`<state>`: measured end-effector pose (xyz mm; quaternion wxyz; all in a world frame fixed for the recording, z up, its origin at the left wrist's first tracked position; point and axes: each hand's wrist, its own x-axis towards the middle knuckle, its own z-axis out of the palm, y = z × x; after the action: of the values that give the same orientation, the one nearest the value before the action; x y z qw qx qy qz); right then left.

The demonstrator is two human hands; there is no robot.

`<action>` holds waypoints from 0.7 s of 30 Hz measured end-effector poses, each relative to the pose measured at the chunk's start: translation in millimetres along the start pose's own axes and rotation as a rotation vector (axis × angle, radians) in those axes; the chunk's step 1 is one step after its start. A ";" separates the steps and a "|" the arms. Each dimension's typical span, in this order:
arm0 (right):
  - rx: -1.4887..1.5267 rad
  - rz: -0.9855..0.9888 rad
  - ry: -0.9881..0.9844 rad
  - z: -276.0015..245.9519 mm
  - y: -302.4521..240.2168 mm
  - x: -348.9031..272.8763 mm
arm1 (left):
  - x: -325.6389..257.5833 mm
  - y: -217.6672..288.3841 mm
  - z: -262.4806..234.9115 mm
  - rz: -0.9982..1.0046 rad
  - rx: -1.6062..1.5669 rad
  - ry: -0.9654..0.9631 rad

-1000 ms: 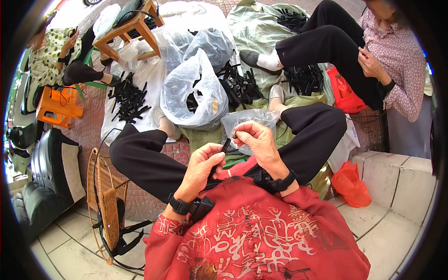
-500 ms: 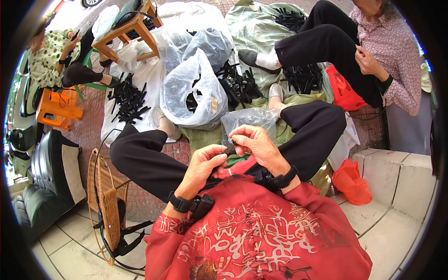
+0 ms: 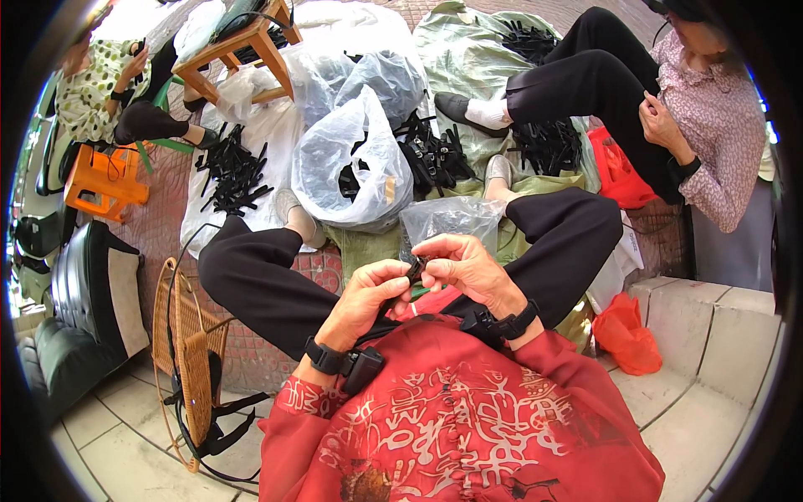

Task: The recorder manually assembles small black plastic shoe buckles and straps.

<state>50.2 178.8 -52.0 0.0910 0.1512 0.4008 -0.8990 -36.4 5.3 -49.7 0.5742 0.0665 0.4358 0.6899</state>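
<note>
Above my lap, my left hand [image 3: 375, 289] and my right hand [image 3: 468, 269] meet at the fingertips. Between them is a small black strap piece [image 3: 416, 268], pinched by both thumbs and forefingers; the fingers cover much of it, so its detail cannot be made out. Something green and red shows just beneath the hands. A crumpled clear plastic bag [image 3: 468, 216] lies beyond my right hand, between my legs. Farther off stands a large clear bag [image 3: 311, 180] with black pieces inside. Black straps with buckles [image 3: 431, 159] are heaped to its right.
More black straps lie in piles at left [image 3: 227, 171] and right [image 3: 548, 149]. A wooden stool [image 3: 280, 58], orange stool [image 3: 104, 180] and wicker chair [image 3: 188, 360] stand leftward. A red bag [image 3: 626, 335] sits beside tiled steps [image 3: 719, 335]. Two other people sit nearby.
The view has shifted slightly. Both hands stay together in front of me; my right fingers have come down closer around the black piece, which is turned a little.
</note>
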 end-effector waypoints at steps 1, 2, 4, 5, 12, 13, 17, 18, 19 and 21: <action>-0.001 0.002 0.000 0.3 -0.8 -0.3 | 0.1 0.0 0.3 -0.013 -0.023 0.008; -0.022 0.000 -0.016 1.4 -2.9 -0.9 | -0.1 0.4 0.1 -0.012 -0.025 0.008; -0.044 -0.002 -0.030 4.6 -6.2 -2.4 | -1.4 1.8 -0.1 -0.069 -0.116 -0.037; -0.098 -0.015 -0.050 6.3 -8.0 -3.0 | -1.0 3.3 1.6 -0.069 -0.116 -0.039; -0.122 -0.073 -0.059 7.9 -2.3 -2.5 | 8.2 6.1 12.0 0.008 -0.104 -0.047; -0.122 -0.074 -0.059 8.4 -2.1 -3.4 | 8.5 6.2 14.9 0.040 -0.058 -0.027; -0.159 -0.114 0.016 7.2 -7.0 -5.3 | 0.1 9.0 17.4 0.060 0.051 0.041; -0.195 -0.121 0.023 6.9 -7.5 -5.1 | -1.5 7.9 15.8 0.056 0.055 0.041; -0.190 -0.123 0.025 7.6 -9.3 -5.4 | -2.4 6.1 13.6 0.093 0.141 0.034; -0.365 -0.136 -0.003 11.1 -15.7 -8.0 | -3.2 8.2 21.5 0.154 0.237 0.085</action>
<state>51.0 181.2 -31.4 0.0568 0.1033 0.5664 -0.8156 -28.6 14.2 -29.7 0.4885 0.1377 0.5319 0.6778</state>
